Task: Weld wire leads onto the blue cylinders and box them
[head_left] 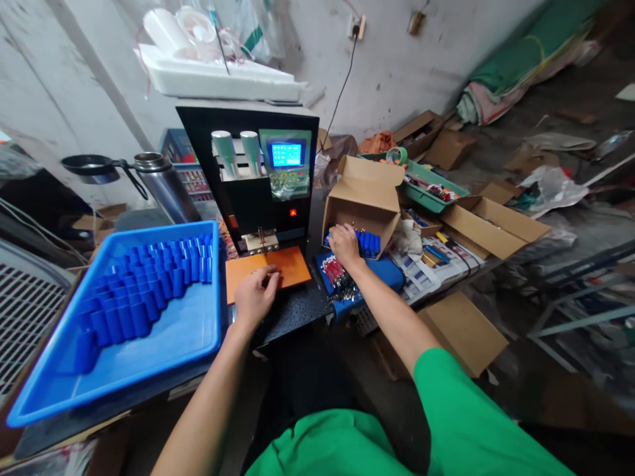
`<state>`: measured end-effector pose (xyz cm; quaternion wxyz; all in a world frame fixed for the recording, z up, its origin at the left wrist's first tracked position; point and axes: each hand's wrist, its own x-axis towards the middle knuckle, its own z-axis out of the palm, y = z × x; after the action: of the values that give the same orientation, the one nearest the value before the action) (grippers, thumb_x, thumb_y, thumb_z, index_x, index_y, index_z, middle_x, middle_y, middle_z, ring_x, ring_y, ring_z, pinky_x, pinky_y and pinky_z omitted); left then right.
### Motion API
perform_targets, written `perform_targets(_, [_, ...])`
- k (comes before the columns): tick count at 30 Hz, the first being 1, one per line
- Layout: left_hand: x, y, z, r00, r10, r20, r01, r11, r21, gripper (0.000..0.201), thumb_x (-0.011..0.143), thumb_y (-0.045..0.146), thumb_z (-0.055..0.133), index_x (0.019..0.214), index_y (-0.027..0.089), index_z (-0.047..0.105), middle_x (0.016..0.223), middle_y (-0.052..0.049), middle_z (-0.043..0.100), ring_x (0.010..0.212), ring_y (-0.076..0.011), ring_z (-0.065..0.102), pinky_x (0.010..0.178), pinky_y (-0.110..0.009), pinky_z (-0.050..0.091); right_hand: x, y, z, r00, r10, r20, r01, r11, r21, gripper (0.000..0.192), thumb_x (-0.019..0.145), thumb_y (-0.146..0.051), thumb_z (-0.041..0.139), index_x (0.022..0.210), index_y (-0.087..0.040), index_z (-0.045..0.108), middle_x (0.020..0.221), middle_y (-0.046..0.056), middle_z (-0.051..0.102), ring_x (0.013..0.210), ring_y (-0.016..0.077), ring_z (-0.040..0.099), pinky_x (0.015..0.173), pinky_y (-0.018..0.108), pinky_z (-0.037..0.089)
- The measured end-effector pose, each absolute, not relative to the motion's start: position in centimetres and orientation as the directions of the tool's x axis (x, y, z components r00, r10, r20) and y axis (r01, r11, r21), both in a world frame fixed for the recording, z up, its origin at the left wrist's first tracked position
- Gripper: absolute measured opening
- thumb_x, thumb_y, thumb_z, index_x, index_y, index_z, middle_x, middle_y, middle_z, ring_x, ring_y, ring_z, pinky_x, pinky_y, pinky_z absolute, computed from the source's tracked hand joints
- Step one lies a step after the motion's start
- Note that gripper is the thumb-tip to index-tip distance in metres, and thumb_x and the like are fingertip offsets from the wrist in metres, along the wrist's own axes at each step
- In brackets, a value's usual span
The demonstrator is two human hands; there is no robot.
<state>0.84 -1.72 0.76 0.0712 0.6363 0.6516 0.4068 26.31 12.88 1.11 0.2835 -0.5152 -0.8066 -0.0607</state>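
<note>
Left hand (255, 294) curled, fingertips pressed on orange plate (268, 270) below black machine (258, 178); whether pinching anything, cannot tell. Right hand (344, 246) spread flat over blue cells (366, 242) in cardboard box (364, 198); blue tray (188, 330) far left.

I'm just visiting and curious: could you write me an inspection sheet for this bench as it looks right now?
Surface: dark worktop, crowded.
Job's things: black machine with lit blue screen; orange plate at its base; blue cells in the blue tray and cardboard box.
Clutter: steel flask, green tray, red-wired parts.
Hands: left hand rests on the orange plate; right hand reaches into the cardboard box.
Cables: black lead up to a wall socket.
Surroundings: flattened boxes, scraps on floor.
</note>
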Motion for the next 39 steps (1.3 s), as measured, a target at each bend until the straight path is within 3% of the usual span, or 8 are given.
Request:
perform_targets(4, [0.7,-1.8,0.6,-0.158,0.878,0.451,0.785,-0.165,0.598,0.033,0.094,0.045,0.053,0.105,0.022,0.074,0.098,-0.006,0.078,0.09,-0.0232,0.073,0.077,-0.033,0.051,25.6,13.5,0.7,-0.347,0.827,0.443,0.903,0.422,-0.08,0.025,0.095,-0.014,0.052,0.11,-0.008,0.071,0.129,0.024,0.068,0.127,0.0318,0.059,0.117,0.05,0.035])
perform_targets(10, [0.7,-1.7,0.5,-0.149,0.879,0.452,0.801,-0.16,0.576,0.034,0.094,0.046,0.052,0.107,0.022,0.074,0.099,-0.005,0.079,0.091,-0.0239,0.073,0.079,-0.034,0.051,25.7,14.3,0.8,-0.381,0.837,0.392,0.893,0.444,-0.08,0.016,0.095,-0.018,0.057,0.1,-0.011,0.07,0.108,0.019,0.073,0.114,0.0304,0.061,0.117,0.05,0.034])
perform_targets(17, [1.1,-1.7,0.6,-0.161,0.888,0.431,0.801,-0.138,0.583,0.031,0.094,0.044,0.054,0.104,0.023,0.074,0.098,-0.005,0.078,0.09,-0.0239,0.072,0.079,-0.034,0.05,26.3,15.4,0.3,-0.29,0.851,0.438,0.886,0.411,-0.214,0.01,0.089,-0.018,0.066,0.097,-0.014,0.07,0.105,0.017,0.072,0.112,0.0305,0.059,0.119,0.054,0.031])
perform_targets(21, [1.1,-1.6,0.6,-0.17,0.892,0.419,0.788,-0.133,0.601,0.03,0.093,0.043,0.055,0.104,0.023,0.073,0.097,-0.005,0.078,0.09,-0.0234,0.071,0.079,-0.033,0.049,26.8,14.8,0.6,-0.316,0.826,0.467,0.833,0.477,-0.28,0.019,0.089,-0.017,0.065,0.107,-0.013,0.07,0.119,0.018,0.069,0.124,0.0306,0.055,0.122,0.055,0.027])
perform_targets(25, [1.2,-1.5,0.8,-0.182,0.901,0.394,0.79,-0.105,0.605,0.031,0.091,0.044,0.057,0.105,0.023,0.074,0.093,-0.004,0.078,0.086,-0.0233,0.07,0.075,-0.033,0.048,28.3,13.1,1.2,-0.232,0.806,0.545,0.785,0.486,-0.384,0.028,0.096,-0.022,0.055,0.118,-0.014,0.07,0.125,0.017,0.068,0.122,0.0284,0.058,0.111,0.045,0.042])
perform_targets(28, [1.3,-1.4,1.0,-0.192,0.905,0.379,0.794,-0.084,0.603,0.031,0.09,0.045,0.057,0.104,0.023,0.074,0.091,-0.004,0.077,0.084,-0.0233,0.07,0.074,-0.033,0.047,29.7,12.0,1.2,-0.098,0.898,0.43,0.767,0.343,-0.543,0.025,0.096,-0.021,0.052,0.105,-0.013,0.074,0.103,0.013,0.074,0.1,0.0242,0.068,0.094,0.034,0.051])
perform_targets(31, [1.4,-1.4,1.1,-0.203,0.903,0.378,0.797,-0.071,0.599,0.031,0.09,0.045,0.057,0.104,0.022,0.074,0.09,-0.005,0.077,0.084,-0.0234,0.069,0.073,-0.032,0.046,30.6,11.3,0.8,-0.08,0.964,0.253,0.714,0.232,-0.66,0.021,0.09,-0.018,0.056,0.086,-0.014,0.076,0.085,0.008,0.075,0.085,0.0212,0.069,0.082,0.029,0.051])
perform_targets(39, [1.4,-1.3,1.3,-0.196,0.91,0.365,0.778,-0.082,0.623,0.033,0.089,0.046,0.055,0.104,0.022,0.073,0.092,-0.005,0.077,0.084,-0.0218,0.069,0.073,-0.031,0.047,30.6,11.1,0.0,-0.099,0.983,0.153,0.715,0.177,-0.676,0.02,0.084,-0.011,0.059,0.076,-0.016,0.077,0.083,0.007,0.078,0.085,0.0219,0.072,0.079,0.027,0.049])
